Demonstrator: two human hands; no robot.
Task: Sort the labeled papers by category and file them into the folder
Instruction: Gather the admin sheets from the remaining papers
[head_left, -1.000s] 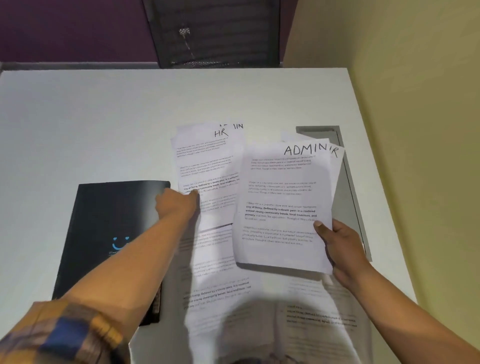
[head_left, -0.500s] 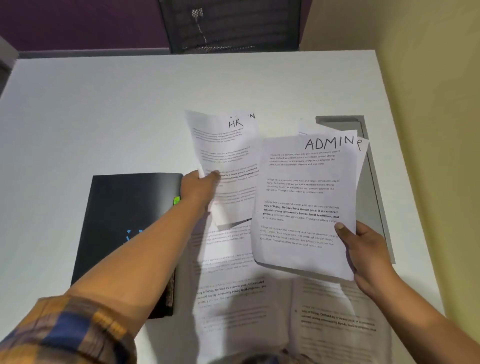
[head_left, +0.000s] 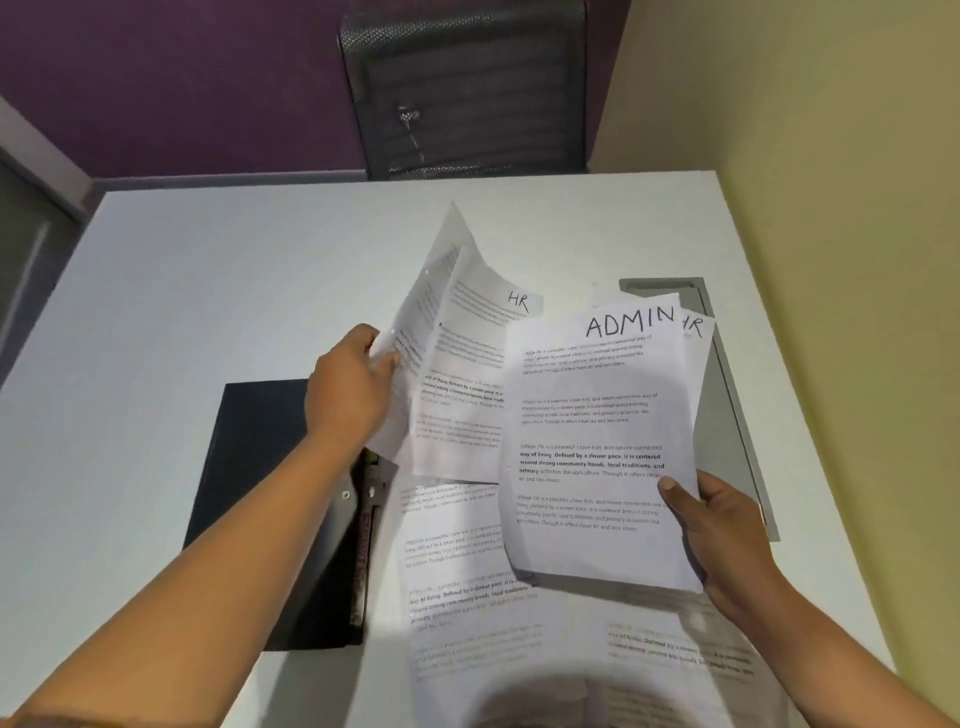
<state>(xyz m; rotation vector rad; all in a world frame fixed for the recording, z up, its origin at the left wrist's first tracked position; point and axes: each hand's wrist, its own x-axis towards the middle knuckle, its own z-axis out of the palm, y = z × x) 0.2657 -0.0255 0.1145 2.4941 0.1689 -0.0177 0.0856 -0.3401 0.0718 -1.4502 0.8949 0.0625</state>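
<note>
The left hand (head_left: 348, 395) pinches the HR sheets (head_left: 467, 364) above the counter (head_left: 208, 286) beside the black folder (head_left: 260, 493), while the right hand (head_left: 722, 530) grips the ADMIN sheet (head_left: 597, 441) apart, likely to keep the categories separate

1. Bare from forearm to fingertips on both sides: left hand (head_left: 353, 395) and right hand (head_left: 722, 530).
2. Short, plain thumbnail (head_left: 667, 484) on right hand.
3. Thin sliver of orange-tan sleeve (head_left: 36, 723) at near left corner, pattern unreadable.
</note>
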